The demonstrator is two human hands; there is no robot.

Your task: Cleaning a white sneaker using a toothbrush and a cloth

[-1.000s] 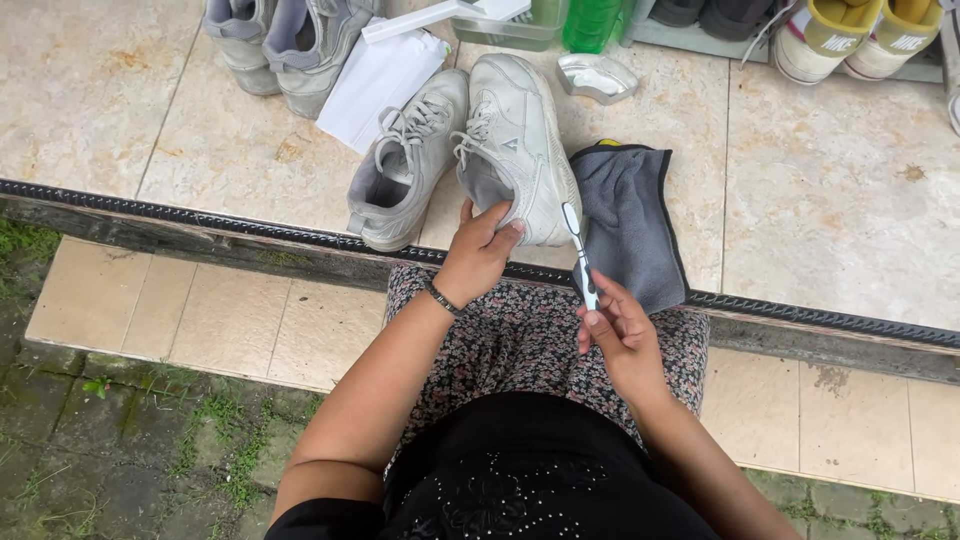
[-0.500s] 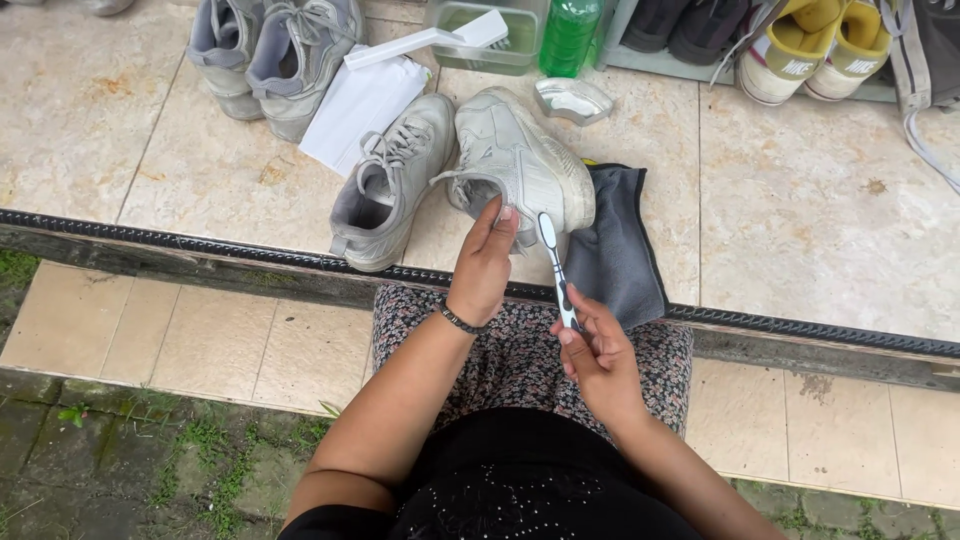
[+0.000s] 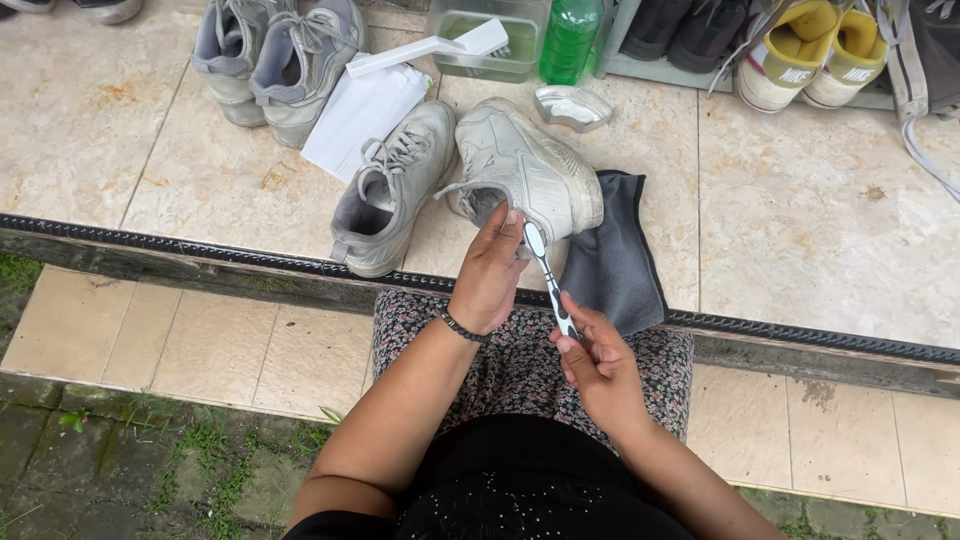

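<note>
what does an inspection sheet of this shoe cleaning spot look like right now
surface: beige tiled floor, stained in spots
job's things: white sneaker tipped on its side; toothbrush head at its heel; its mate alongside; grey cloth under it
clutter: tub with brush, green bottle, white paper, grey sneakers, more shoes at the back
hands: left hand steadies the sneaker; right hand holds the toothbrush
cables: nothing seen
surroundings: lower step, mossy ground
</note>
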